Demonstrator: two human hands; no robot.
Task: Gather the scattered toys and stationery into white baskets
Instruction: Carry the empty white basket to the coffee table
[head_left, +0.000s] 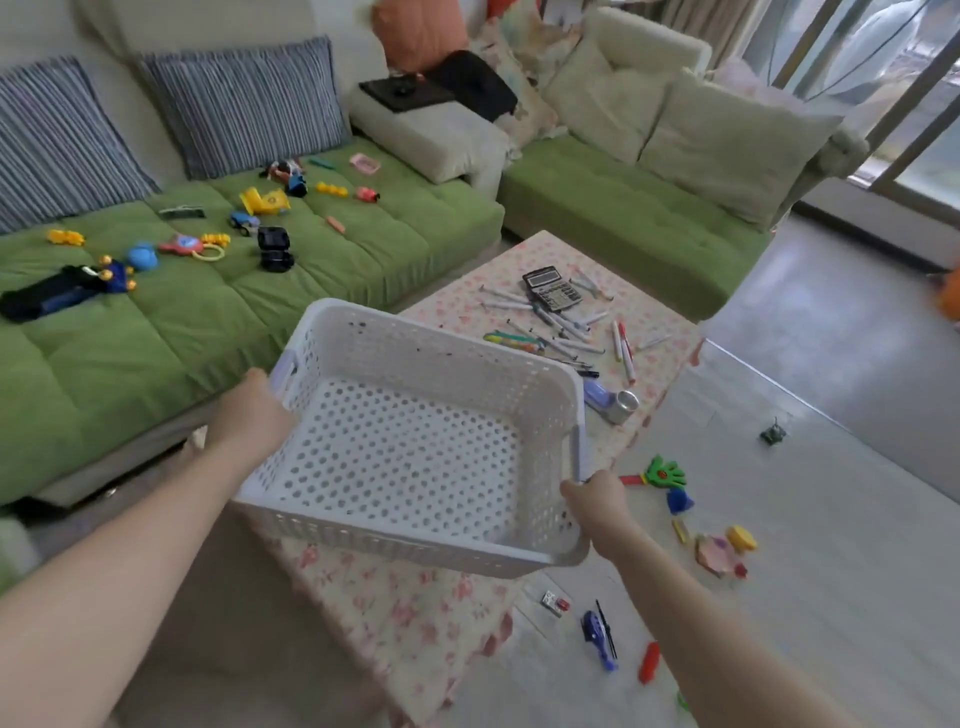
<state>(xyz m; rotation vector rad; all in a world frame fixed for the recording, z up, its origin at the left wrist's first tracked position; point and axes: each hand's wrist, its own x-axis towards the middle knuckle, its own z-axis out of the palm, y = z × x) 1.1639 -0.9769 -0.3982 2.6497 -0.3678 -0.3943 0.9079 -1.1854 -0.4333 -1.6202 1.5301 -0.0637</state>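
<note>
Head view: the white basket (431, 348) is empty and held in the air over the near half of the desk (519, 254), slightly tilted with its opening toward the camera. The left hand (254, 410) grips the handle slot on the left short end and the right hand (597, 499) grips the rim at the right short end (one hand per end, so the wide basket stays balanced). It is probably headed for the stationery: the markers (561, 327) and calculator (552, 289) lie scattered toward the desk's far edge, just beyond the basket. Nothing is gathered yet, judging by the bare bottom. Toys (265, 202) are spread on the green sofa (208, 322) seat. More lie on the floor (831, 519) off the desk's right edge, including a green hand clapper (662, 473) and a blue helicopter (597, 636). The basket likely needs setting down first, to free the hands.
</note>
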